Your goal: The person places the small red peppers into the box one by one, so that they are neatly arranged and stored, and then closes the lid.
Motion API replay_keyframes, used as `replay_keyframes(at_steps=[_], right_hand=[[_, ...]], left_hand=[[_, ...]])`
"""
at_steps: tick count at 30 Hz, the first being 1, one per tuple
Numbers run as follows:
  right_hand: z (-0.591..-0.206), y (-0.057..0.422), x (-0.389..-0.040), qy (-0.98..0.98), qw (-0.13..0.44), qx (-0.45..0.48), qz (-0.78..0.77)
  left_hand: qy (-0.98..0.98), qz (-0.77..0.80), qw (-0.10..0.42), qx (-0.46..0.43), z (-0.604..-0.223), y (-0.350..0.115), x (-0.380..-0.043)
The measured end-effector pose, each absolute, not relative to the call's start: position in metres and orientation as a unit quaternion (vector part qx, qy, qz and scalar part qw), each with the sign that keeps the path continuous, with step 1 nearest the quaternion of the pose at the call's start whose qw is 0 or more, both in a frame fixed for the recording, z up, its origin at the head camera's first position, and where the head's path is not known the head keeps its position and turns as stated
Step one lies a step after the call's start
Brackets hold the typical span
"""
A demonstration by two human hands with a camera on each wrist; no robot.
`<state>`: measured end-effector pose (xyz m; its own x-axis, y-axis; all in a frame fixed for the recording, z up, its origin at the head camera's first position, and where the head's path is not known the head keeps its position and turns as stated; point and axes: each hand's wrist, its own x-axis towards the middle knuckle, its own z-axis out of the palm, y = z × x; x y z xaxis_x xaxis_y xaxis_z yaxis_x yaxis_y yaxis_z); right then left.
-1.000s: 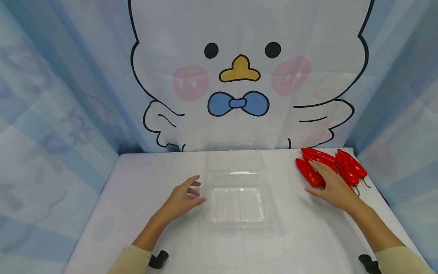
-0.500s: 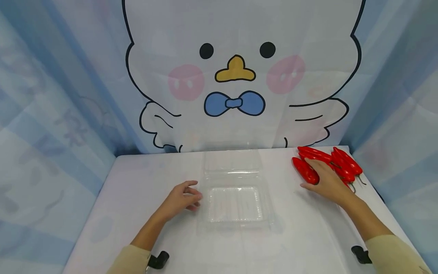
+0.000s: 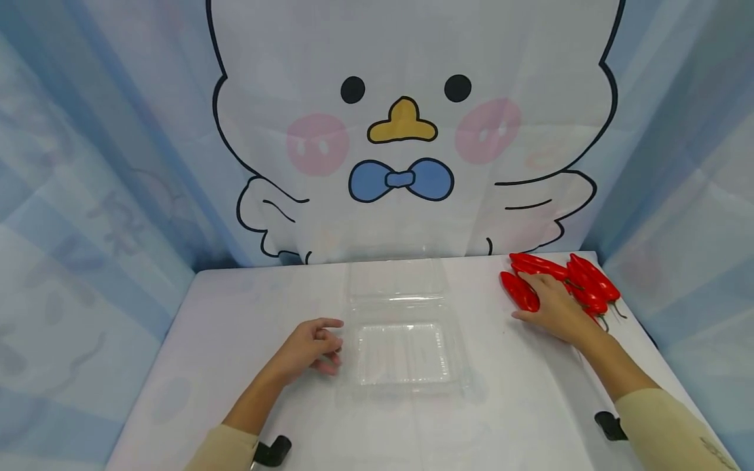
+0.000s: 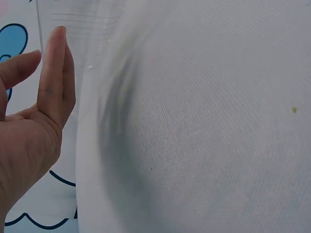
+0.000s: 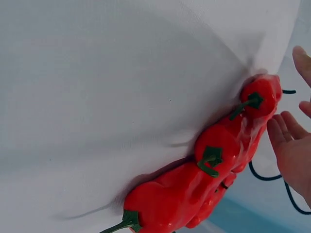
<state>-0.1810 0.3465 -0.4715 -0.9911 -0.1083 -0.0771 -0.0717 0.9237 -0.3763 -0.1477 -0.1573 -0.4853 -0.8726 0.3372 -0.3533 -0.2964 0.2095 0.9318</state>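
Note:
My right hand (image 3: 550, 307) is over a red pepper (image 3: 518, 291) at the left of a pile at the table's back right. Thumb and fingers lie on either side of it, spread apart. In the right wrist view the fingers (image 5: 286, 128) come up against a pepper with a green stem (image 5: 261, 96), and the thumb stands away from it. My left hand (image 3: 306, 350) holds nothing, its fingers loosely bent beside the left edge of a clear plastic clamshell box (image 3: 403, 353). The box's lid (image 3: 396, 280) is folded back toward the curtain.
Several more red peppers (image 3: 592, 281) lie close together beside the right hand. A white cloth covers the table (image 3: 235, 327). Behind it hangs a curtain (image 3: 406, 229) with a cartoon bird, and pale blue curtains (image 3: 76, 261) enclose both sides.
The left hand has drawn slightly back and down, its fingers bending a little more. The right hand has settled closer round the leftmost pepper. The whole head view has shifted slightly.

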Motion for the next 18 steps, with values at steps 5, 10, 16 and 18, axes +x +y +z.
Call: replay_keyframes(at_steps=[5, 10, 16, 18], right_hand=[[-0.474, 0.345, -0.184, 0.979, 0.057, -0.029, -0.191], [-0.479, 0.345, -0.186, 0.980, 0.052, -0.027, -0.188], [-0.484, 0.344, -0.188, 0.981, 0.049, -0.018, -0.186], [-0.485, 0.344, -0.188, 0.981, 0.051, -0.013, -0.186]], left_hand=[[0.725, 0.637, 0.262, 0.016, -0.485, -0.157, -0.148], [0.720, 0.642, 0.264, 0.015, -0.485, -0.155, -0.148], [0.718, 0.643, 0.265, 0.017, -0.486, -0.154, -0.148], [0.719, 0.642, 0.264, 0.017, -0.486, -0.154, -0.149]])
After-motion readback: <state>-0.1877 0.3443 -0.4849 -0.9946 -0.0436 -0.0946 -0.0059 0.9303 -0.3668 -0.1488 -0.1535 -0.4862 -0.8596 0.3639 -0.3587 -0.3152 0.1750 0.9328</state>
